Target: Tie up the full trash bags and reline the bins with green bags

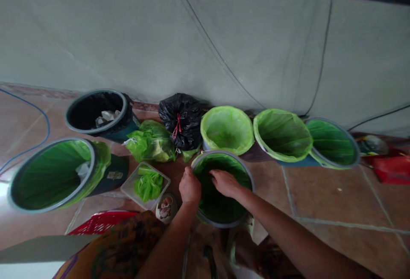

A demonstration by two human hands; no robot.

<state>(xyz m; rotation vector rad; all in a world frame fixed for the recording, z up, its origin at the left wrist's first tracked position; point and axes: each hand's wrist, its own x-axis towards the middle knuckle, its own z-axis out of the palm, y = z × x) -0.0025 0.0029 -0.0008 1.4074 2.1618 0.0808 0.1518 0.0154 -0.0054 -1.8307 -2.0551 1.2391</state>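
Right hand (224, 181) inside green-lined bin (229, 210); clear tray (129, 186) holds green plastic (149, 186).

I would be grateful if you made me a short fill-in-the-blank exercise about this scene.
1. The left hand is at the rim of a green-lined bin, while the ____ hand reaches inside it.
2. The tied bag with the red string is ____ in colour.
3. The clear tray holds plastic that is bright ____.
4. The cable on the floor at the far left is ____.

Missing words: right; black; green; blue.
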